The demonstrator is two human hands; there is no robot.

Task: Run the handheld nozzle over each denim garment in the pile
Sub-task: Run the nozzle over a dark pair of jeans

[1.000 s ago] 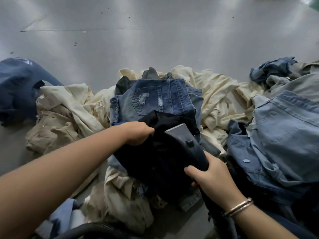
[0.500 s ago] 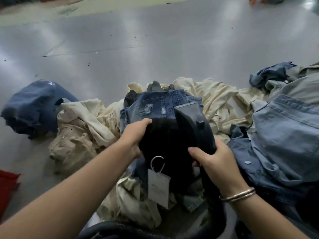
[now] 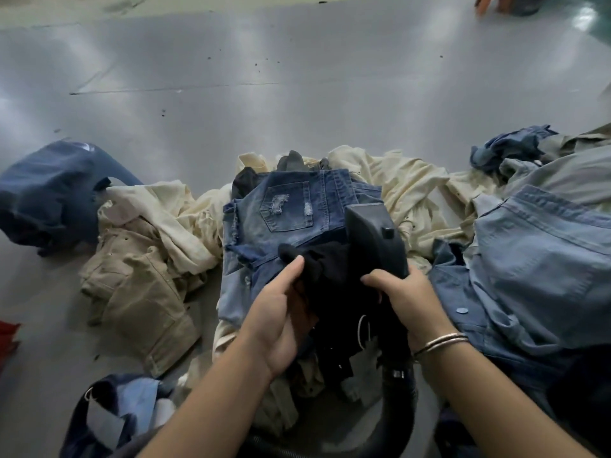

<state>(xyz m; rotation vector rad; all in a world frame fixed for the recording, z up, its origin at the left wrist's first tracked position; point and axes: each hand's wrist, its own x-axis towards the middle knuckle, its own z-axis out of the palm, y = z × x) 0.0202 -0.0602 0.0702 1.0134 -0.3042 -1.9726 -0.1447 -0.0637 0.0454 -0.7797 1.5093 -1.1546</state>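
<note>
A pile of denim garments (image 3: 545, 259) sprawls around both hands on a grey floor (image 3: 297, 94). Between the hands lies a black garment (image 3: 334, 276), pinched by the left hand (image 3: 281, 312); the right hand (image 3: 406, 299) grips the dark nozzle (image 3: 373, 236) over it.

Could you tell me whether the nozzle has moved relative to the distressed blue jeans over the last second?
Yes. The nozzle moved farther from the person, its tip now beside the blue jeans pocket.
</note>
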